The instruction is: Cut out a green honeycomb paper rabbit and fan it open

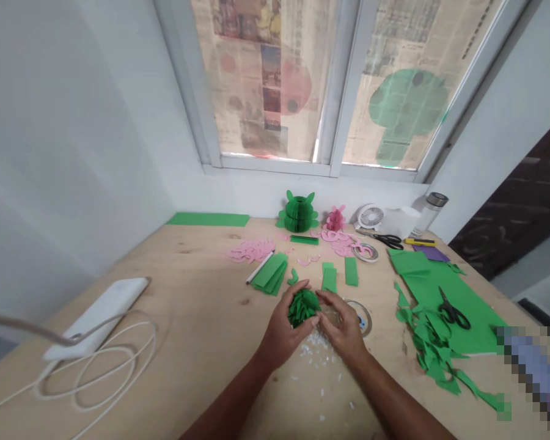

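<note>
My left hand (282, 330) curls around a round green folded-paper ball (303, 307) made of many layers, above the middle of the table. At the ball's right edge, the fingers of my right hand (346, 330) are pinched close to the paper; whether they grip a layer is too small to make out. Small white paper bits (321, 357) lie scattered on the wood beneath and in front of my hands. Partly behind my right hand lies a roll of tape (365, 318). Green paper strips (329, 278) rest just beyond my fingers.
Green sheets (458, 311) with black scissors (453, 310) and curled green scraps (433, 345) lie right. Finished green (299, 214) and pink (336, 219) paper figures stand at the back, near a small fan (370, 216) and a bottle (429, 214). A white power bank (101, 318) with looped cable is left.
</note>
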